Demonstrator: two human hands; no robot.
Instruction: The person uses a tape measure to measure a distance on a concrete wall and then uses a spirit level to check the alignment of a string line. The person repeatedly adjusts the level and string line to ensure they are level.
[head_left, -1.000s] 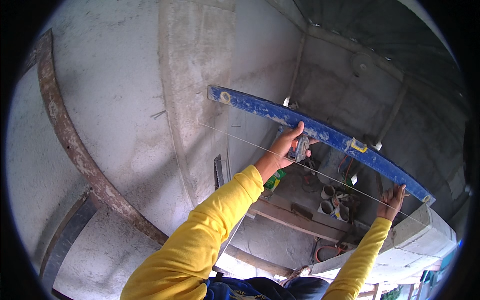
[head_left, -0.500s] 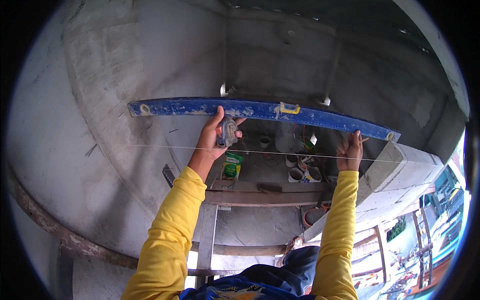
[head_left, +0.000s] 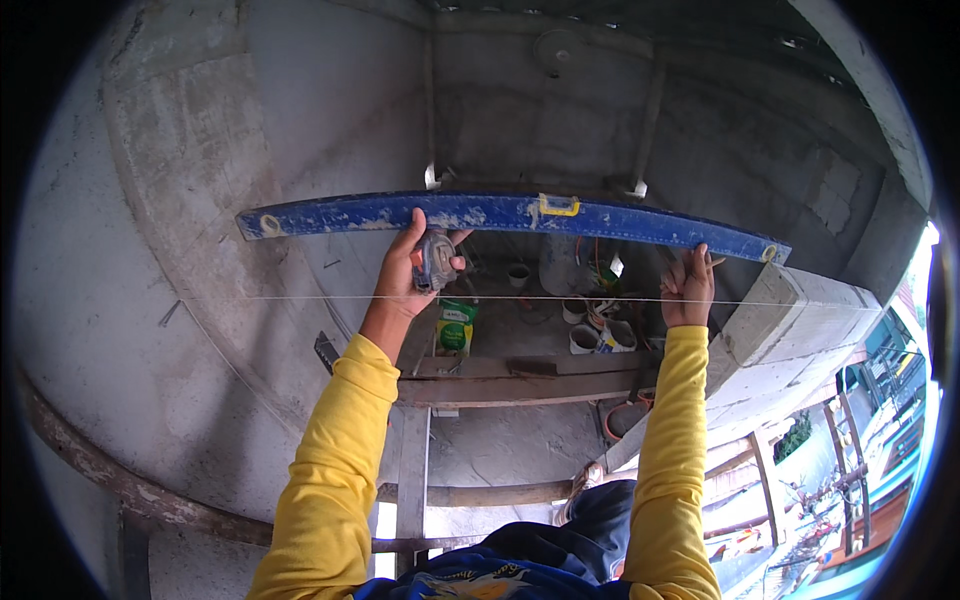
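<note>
A long blue spirit level (head_left: 490, 212) with a yellow-framed vial spans the view, its surface smeared with dried mortar. My left hand (head_left: 405, 270) is closed around a grey tape measure (head_left: 436, 262), its thumb pressed on the face of the level. Toward the level's right end, my right hand (head_left: 689, 290) grips its lower edge with the fingertips. A thin pencil-like stick pokes out from those fingers; its kind is unclear. The level's right end meets the top corner of a pale block wall (head_left: 765, 320). Below it, a taut string (head_left: 540, 298) crosses in front of both wrists.
A plastered wall (head_left: 200, 230) rises at the left. Beneath me run a wooden plank (head_left: 530, 388) and scaffold poles. On the floor beyond stand a green-and-white bag (head_left: 455, 328) and several buckets (head_left: 584, 340). Wooden posts (head_left: 768, 490) are outside at the lower right.
The view has shifted slightly, so the level and both hands appear a little farther left. The level's right end sits somewhat higher in view. Both hands keep their hold.
</note>
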